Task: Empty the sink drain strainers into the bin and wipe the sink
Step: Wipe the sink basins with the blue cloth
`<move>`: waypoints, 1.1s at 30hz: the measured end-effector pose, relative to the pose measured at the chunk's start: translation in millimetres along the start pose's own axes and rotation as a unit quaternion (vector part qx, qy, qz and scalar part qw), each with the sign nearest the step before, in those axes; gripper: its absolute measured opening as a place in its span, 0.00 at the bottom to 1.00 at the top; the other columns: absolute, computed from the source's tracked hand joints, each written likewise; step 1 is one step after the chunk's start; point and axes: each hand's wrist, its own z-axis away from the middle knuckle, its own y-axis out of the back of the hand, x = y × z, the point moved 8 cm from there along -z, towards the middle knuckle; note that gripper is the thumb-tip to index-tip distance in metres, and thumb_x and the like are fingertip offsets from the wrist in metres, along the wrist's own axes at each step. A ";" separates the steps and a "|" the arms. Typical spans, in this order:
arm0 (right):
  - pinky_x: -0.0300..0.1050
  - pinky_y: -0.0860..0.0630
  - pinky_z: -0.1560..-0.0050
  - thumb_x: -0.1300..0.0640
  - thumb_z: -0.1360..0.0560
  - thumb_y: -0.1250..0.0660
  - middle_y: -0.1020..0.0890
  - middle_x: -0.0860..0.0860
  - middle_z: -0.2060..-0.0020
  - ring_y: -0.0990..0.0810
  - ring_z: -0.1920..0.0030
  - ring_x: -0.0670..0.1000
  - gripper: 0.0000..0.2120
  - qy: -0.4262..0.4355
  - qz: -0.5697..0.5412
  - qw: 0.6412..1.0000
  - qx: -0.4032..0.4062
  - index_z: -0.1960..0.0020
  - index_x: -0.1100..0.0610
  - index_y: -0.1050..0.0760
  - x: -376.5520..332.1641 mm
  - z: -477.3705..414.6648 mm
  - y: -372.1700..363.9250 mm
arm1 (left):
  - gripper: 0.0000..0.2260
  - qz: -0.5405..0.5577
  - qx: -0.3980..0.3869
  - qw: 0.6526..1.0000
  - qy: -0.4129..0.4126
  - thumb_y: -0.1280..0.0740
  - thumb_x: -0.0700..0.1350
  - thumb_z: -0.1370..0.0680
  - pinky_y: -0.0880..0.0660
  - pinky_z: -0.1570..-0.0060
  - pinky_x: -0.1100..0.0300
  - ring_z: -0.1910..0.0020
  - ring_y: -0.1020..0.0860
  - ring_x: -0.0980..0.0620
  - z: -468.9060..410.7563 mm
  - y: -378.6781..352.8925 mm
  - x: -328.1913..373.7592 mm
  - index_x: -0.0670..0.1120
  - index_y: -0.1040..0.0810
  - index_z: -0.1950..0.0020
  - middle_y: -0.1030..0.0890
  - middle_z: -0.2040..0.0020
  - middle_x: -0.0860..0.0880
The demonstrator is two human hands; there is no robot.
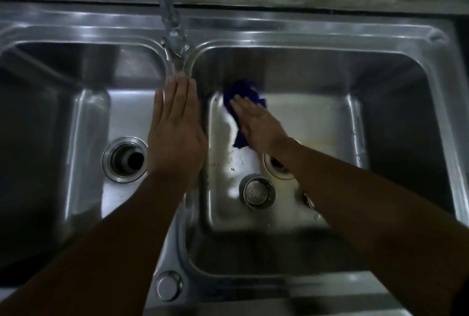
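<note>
Steel sink (317, 34): flat left hand (175, 133) on divider, right hand (258, 122) pressing blue cloth (243, 92), forearm hiding right drain.

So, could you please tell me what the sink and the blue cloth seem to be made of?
The sink looks like brushed stainless steel: grey metal with streaky bright reflections. The blue cloth under the right hand seems a soft fabric, crumpled and matte; possibly microfibre, too blurred to tell.
</note>
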 end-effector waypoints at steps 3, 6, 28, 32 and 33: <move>0.53 0.46 0.21 0.59 0.20 0.41 0.47 0.53 0.19 0.46 0.19 0.56 0.33 -0.078 0.032 0.996 0.017 0.18 0.55 0.50 79.8 45.9 12.0 | 0.26 0.017 0.011 1.000 -0.008 0.53 0.42 0.18 0.48 0.19 0.45 0.19 0.46 0.41 2.1 1.7 1.3 0.35 0.42 0.21 0.42 0.20 0.36; 0.58 0.43 0.21 0.62 0.19 0.43 0.47 0.56 0.19 0.46 0.20 0.60 0.31 -0.227 0.042 0.973 0.002 0.19 0.56 0.48 176.6 103.3 27.9 | 0.28 0.027 0.017 0.999 -0.003 0.54 0.43 0.20 0.47 0.20 0.44 0.19 0.45 0.41 1.2 5.0 4.2 0.34 0.40 0.21 0.41 0.20 0.36; 0.55 0.47 0.20 0.59 0.22 0.38 0.49 0.51 0.18 0.49 0.19 0.56 0.36 0.001 -0.124 0.992 0.007 0.18 0.50 0.50 -44.6 0.2 -14.9 | 0.26 0.058 0.030 0.998 -0.003 0.50 0.41 0.20 0.46 0.20 0.43 0.19 0.43 0.41 -1.4 4.0 0.1 0.35 0.39 0.22 0.39 0.21 0.37; 0.55 0.51 0.19 0.63 0.18 0.46 0.50 0.48 0.18 0.53 0.18 0.53 0.31 -0.089 -0.137 0.986 0.033 0.19 0.47 0.47 46.5 34.3 4.4 | 0.23 0.072 0.042 0.997 0.002 0.46 0.37 0.19 0.45 0.21 0.42 0.20 0.41 0.39 -1.4 6.9 1.8 0.34 0.36 0.23 0.37 0.22 0.36; 0.55 0.50 0.19 0.63 0.19 0.45 0.50 0.49 0.18 0.53 0.18 0.53 0.31 -0.121 -0.121 0.985 0.038 0.18 0.48 0.47 70.8 46.5 6.0 | 0.24 0.077 0.039 0.996 0.004 0.46 0.36 0.20 0.45 0.21 0.42 0.20 0.41 0.39 -1.9 7.0 1.4 0.34 0.36 0.23 0.37 0.22 0.36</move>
